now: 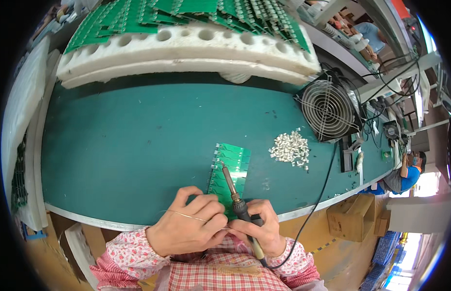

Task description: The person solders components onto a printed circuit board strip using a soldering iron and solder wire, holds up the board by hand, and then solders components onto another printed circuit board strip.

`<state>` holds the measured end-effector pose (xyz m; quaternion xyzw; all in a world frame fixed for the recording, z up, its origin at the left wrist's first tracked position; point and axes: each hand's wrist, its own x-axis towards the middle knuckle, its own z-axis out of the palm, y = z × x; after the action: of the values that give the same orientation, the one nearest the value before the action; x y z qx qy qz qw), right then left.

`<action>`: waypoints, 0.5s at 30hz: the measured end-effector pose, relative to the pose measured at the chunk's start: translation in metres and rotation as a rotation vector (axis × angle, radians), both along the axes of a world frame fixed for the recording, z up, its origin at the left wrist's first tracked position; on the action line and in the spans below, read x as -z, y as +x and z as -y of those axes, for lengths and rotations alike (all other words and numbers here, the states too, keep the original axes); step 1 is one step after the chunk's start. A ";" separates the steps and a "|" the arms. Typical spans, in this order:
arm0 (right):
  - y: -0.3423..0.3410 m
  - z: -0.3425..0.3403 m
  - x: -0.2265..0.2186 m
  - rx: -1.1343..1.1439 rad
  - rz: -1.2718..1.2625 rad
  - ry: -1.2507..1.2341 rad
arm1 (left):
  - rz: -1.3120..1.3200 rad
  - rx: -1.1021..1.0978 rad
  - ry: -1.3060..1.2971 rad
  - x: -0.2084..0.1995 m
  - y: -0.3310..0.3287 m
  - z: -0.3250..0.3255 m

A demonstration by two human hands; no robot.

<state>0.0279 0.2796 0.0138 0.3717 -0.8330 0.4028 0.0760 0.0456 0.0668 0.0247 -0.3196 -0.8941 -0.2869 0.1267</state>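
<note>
A green circuit board lies on the bench just beyond my hands, with a row of small metal pins along its left edge. My right hand is closed around the dark handle of a soldering iron. The iron's tip reaches over the upper left part of the board; whether it touches cannot be told. My left hand, fingers curled, grips a thin solder wire that runs across its knuckles toward the right fingers. The two hands nearly meet at the board's near end, which they partly hide.
Right of the board lies a pile of small silvery metal parts. A fan with a round grille stands behind it. White foam across the back carries stacked green boards. The iron's cable crosses the bench's front edge. A person sits far right.
</note>
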 end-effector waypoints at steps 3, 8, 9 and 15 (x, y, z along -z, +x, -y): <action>-0.008 -0.002 -0.006 -0.066 0.069 0.008 | 0.044 -0.064 0.034 0.000 0.011 0.024; -0.036 0.004 -0.033 0.011 -0.001 -0.031 | -0.260 0.070 -0.071 -0.066 -0.050 0.039; -0.038 0.009 -0.033 0.166 0.018 -0.160 | -0.353 0.027 -0.080 -0.085 -0.076 0.034; -0.030 0.026 -0.019 0.407 0.034 -0.142 | -0.709 -0.171 -0.219 -0.204 -0.195 0.036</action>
<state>-0.0019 0.2540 0.0327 0.1826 -0.8616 0.4430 0.1676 -0.1491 0.0304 0.2291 -0.3348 -0.8435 -0.0497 0.4171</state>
